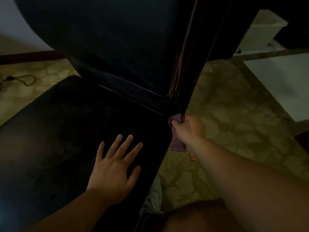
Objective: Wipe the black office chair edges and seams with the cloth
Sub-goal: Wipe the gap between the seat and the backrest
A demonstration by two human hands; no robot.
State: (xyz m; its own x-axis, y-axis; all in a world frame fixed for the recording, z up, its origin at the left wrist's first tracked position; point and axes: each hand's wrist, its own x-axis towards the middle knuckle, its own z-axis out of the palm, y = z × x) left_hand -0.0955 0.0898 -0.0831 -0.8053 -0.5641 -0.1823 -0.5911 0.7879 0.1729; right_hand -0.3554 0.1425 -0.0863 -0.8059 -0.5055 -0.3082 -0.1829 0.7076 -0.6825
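The black office chair (pixel 70 131) fills the left and middle of the view, its backrest rising above the seat. A worn seam runs down the backrest's right side. My left hand (pixel 115 166) lies flat on the seat with its fingers spread. My right hand (pixel 188 129) grips a small mauve cloth (pixel 177 144) and holds it against the chair's right edge, where seat and backrest meet. Part of the cloth hangs below my wrist.
A patterned floor (pixel 234 123) lies to the right of the chair. A white box (pixel 265 29) and a white panel (pixel 282 84) stand at the upper right. A black cable (pixel 25 80) lies on the floor at left. My knee shows at the bottom.
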